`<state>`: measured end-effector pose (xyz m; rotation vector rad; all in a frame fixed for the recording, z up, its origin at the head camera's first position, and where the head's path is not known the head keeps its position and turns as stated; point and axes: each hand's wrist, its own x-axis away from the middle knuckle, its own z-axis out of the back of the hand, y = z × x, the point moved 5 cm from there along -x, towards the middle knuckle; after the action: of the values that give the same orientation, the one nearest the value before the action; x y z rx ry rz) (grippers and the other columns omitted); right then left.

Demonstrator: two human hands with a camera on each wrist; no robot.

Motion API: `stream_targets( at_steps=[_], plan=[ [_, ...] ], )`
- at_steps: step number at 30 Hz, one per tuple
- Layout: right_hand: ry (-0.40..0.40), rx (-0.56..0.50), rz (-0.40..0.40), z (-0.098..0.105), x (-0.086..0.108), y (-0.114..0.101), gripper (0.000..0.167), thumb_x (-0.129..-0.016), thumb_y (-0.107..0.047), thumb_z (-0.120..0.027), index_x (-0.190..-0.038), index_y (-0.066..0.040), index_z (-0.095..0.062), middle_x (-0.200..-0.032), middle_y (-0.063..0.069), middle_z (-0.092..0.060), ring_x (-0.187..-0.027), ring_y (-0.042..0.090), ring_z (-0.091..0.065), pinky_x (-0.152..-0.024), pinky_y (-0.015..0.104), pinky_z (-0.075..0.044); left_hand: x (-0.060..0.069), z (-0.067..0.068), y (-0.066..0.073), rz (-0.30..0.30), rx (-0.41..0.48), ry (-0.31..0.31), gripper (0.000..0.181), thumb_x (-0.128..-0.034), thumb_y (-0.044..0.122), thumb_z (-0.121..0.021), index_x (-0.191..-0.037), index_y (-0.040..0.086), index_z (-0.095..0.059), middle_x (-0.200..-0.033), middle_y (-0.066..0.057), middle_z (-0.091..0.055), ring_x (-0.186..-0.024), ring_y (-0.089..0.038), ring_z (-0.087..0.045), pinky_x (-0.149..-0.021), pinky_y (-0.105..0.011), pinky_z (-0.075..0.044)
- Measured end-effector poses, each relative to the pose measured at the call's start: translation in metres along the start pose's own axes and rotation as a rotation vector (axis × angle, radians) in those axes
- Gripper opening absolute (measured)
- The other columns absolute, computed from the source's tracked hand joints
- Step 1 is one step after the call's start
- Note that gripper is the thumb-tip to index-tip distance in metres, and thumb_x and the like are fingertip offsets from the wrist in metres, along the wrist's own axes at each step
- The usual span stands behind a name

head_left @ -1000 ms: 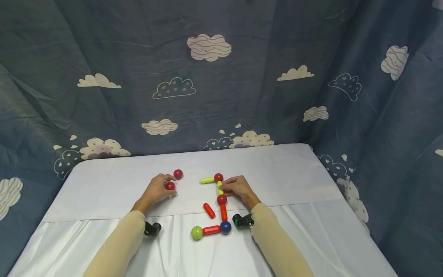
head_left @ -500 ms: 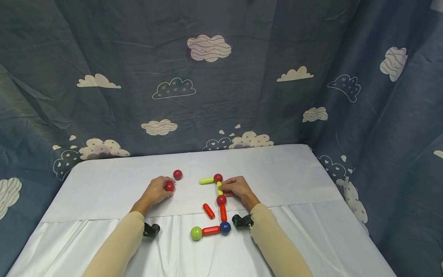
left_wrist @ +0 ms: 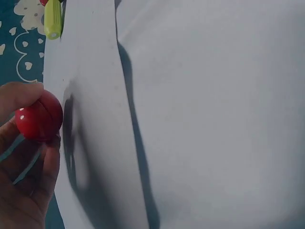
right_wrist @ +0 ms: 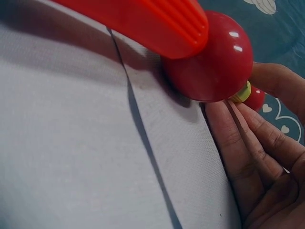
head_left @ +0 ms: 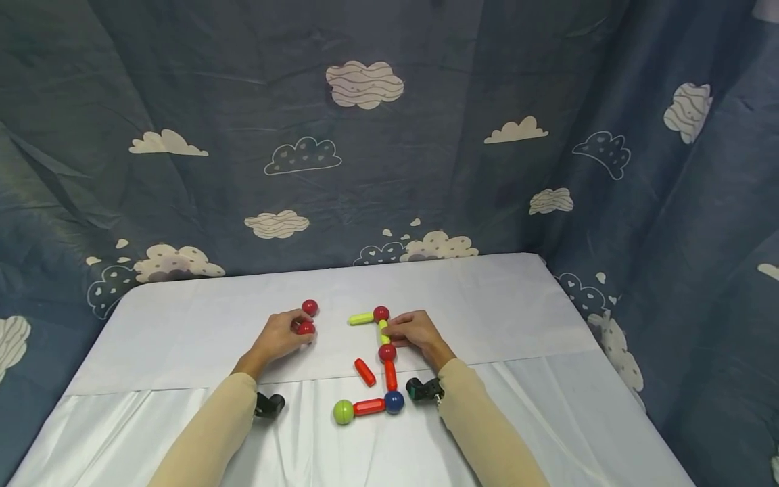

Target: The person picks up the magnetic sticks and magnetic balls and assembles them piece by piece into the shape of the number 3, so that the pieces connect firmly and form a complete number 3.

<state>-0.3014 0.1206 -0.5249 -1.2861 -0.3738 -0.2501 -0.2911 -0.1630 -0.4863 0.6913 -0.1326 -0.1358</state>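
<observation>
My left hand (head_left: pixel 278 336) pinches a red ball (head_left: pixel 306 328) between thumb and fingers; in the left wrist view the ball (left_wrist: pixel 40 117) appears raised off the cloth. Just behind it lies a second red ball (head_left: pixel 310 308). With its fingertips my right hand (head_left: pixel 418 331) holds a yellow-green stick (head_left: pixel 383 329) that joins a far red ball (head_left: pixel 381 313) to a nearer red ball (head_left: pixel 387 352). This chain runs on through a red stick (head_left: pixel 391 376), a blue ball (head_left: pixel 394 402), another red stick (head_left: pixel 369 406) and a green ball (head_left: pixel 343 412).
Another yellow-green stick (head_left: pixel 361 318) points left from the chain's far red ball. A loose red stick (head_left: pixel 365 373) lies left of the chain. White cloth (head_left: pixel 499 304) covers the table, and a dark cloud-print curtain (head_left: pixel 402 155) hangs behind it.
My left fingers have closed around the nearer loose red ball and shifted it slightly to the right. The right hand keeps its hold on the yellow-green stick.
</observation>
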Motion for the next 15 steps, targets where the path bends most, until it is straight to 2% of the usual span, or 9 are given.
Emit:
stream_targets(
  at_steps=[4,10,15],
  plan=[
    [-0.001,-0.006,-0.012,0.0,0.001,-0.001,0.029,-0.076,-0.014,-0.082,-0.1,-0.001,-0.071,-0.088,0.01,-0.07,-0.072,0.017,-0.067,-0.065,0.027,-0.056,-0.003,-0.006,0.006,-0.008,0.019,-0.033,0.033,-0.0805,0.012,-0.076,-0.11,0.005,-0.064,-0.098,-0.009,-0.063,-0.09,-0.022,-0.057,-0.083,-0.04,-0.049],
    [0.003,0.003,-0.018,0.001,0.001,-0.003,0.028,-0.076,-0.013,-0.081,-0.099,-0.002,-0.071,-0.087,0.01,-0.07,-0.071,0.017,-0.066,-0.064,0.027,-0.056,-0.011,-0.013,0.022,-0.075,0.089,-0.116,0.033,-0.0776,0.004,-0.077,-0.107,0.007,-0.062,-0.103,-0.008,-0.063,-0.09,-0.02,-0.058,-0.079,-0.035,-0.052],
    [-0.006,-0.014,-0.017,0.001,0.0,-0.003,0.027,-0.077,-0.013,-0.081,-0.099,-0.001,-0.071,-0.086,0.01,-0.069,-0.07,0.017,-0.066,-0.063,0.027,-0.056,-0.02,-0.016,0.032,-0.086,0.047,-0.153,0.041,-0.0764,0.004,-0.077,-0.114,0.009,-0.062,-0.102,-0.006,-0.062,-0.089,-0.019,-0.057,-0.076,-0.031,-0.052]
  ],
)
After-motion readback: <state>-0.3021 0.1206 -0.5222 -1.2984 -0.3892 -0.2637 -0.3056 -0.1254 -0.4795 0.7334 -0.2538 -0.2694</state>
